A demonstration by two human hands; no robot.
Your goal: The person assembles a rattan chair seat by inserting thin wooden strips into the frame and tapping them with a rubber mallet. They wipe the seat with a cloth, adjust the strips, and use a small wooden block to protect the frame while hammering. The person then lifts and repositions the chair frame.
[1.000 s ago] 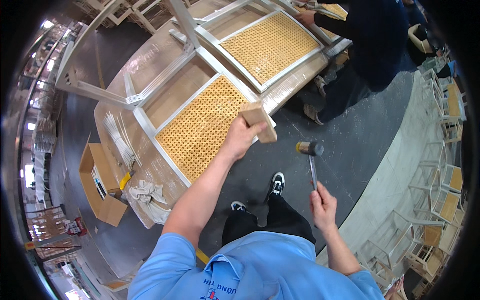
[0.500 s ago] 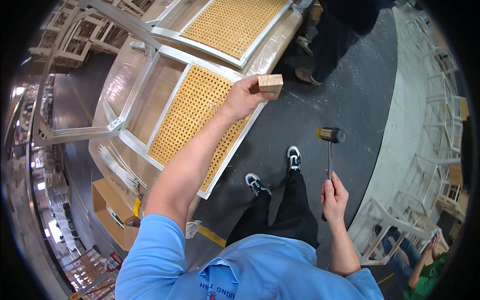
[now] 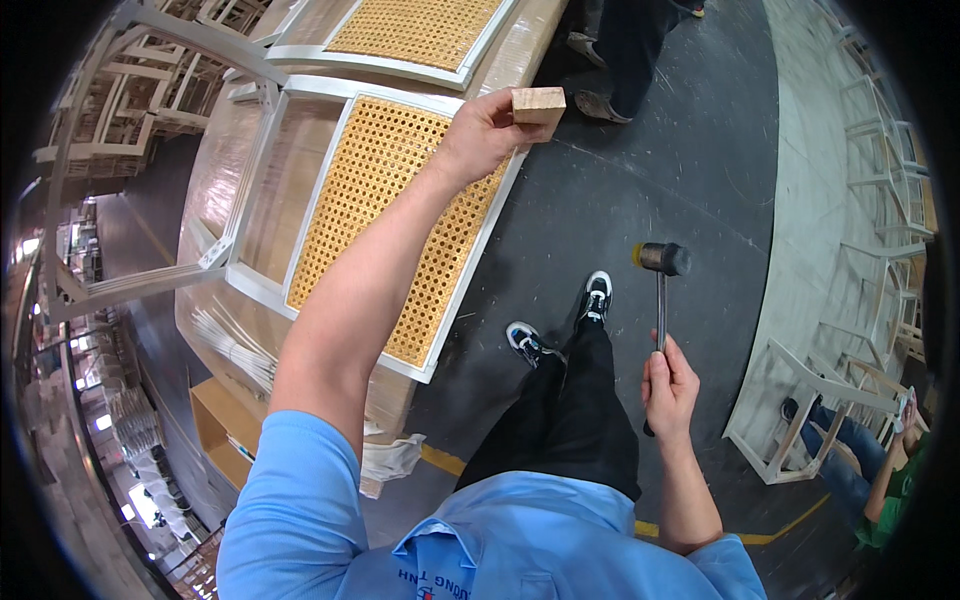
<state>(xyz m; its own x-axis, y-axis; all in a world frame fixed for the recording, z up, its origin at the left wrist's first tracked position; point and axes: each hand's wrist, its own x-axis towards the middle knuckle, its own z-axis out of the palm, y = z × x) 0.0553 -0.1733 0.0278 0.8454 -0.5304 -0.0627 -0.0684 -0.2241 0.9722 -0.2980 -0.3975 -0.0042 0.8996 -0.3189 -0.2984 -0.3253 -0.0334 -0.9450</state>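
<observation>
My left hand [image 3: 484,134] grips a small wooden block [image 3: 538,108] at the right edge of a white chair frame. That frame [image 3: 436,340] lies on the wrapped table and holds a yellow woven cane panel [image 3: 385,190]; my left forearm crosses over the panel. Low on my right side, my right hand [image 3: 669,389] is closed round the handle of a mallet [image 3: 661,258]. Its head points up, dark at one end and yellow at the other, apart from the chair frame.
A second cane-panelled frame [image 3: 420,35] lies farther back on the table [image 3: 520,70]. White strips [image 3: 232,345] and a cardboard box [image 3: 218,415] sit at the left. Another person's legs [image 3: 630,60] stand beyond the table. At right, someone in green [image 3: 888,490] is beside a white chair frame [image 3: 785,460].
The block in my left hand has moved up and away along the frame's edge. My right hand and the mallet stay nearly in place. The whole view has shifted slightly.
</observation>
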